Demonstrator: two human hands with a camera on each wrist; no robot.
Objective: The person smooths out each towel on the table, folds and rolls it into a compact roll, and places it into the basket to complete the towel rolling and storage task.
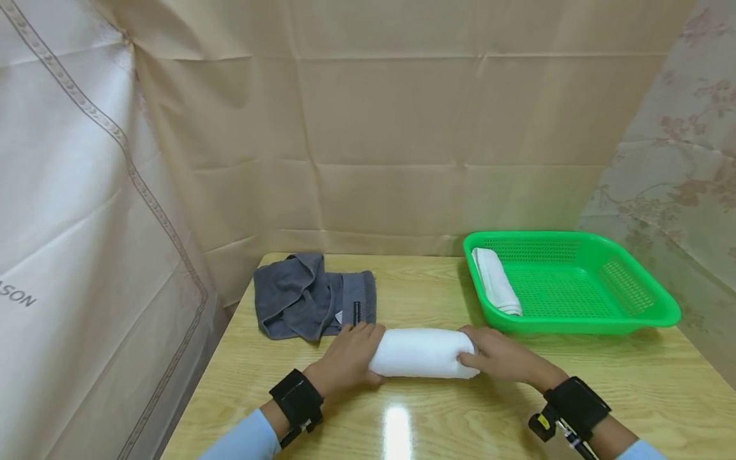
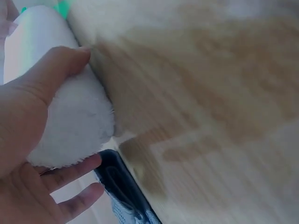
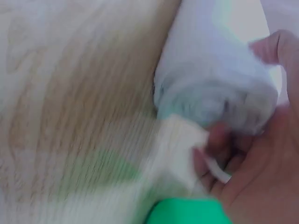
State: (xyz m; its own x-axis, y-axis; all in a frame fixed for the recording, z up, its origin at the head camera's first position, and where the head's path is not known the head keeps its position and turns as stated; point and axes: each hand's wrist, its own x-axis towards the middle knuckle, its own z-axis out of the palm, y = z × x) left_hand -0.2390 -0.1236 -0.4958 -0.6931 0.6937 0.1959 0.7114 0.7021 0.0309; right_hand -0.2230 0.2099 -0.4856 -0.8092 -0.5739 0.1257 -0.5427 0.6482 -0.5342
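A white rolled towel [image 1: 424, 353] lies crosswise near the middle of the table, between both hands. The left hand [image 1: 352, 358] grips its left end. In the left wrist view that hand's thumb lies over the towel roll [image 2: 79, 121], with fingers around the far side. At the opposite end, the right hand [image 1: 506, 359] holds the roll with thumb and fingers. The right wrist view, partly blurred, shows the spiral end of the roll [image 3: 215, 102] beside the right hand [image 3: 266, 154], its fingers bent near the lower edge.
A grey towel [image 1: 299, 297], loosely crumpled, lies behind the left hand. At the back right stands a green perforated basket [image 1: 586, 324], with another white rolled towel [image 1: 496, 281] along its left wall. Cloth sheets [image 1: 391, 128] hang around the wooden table [image 1: 575, 358].
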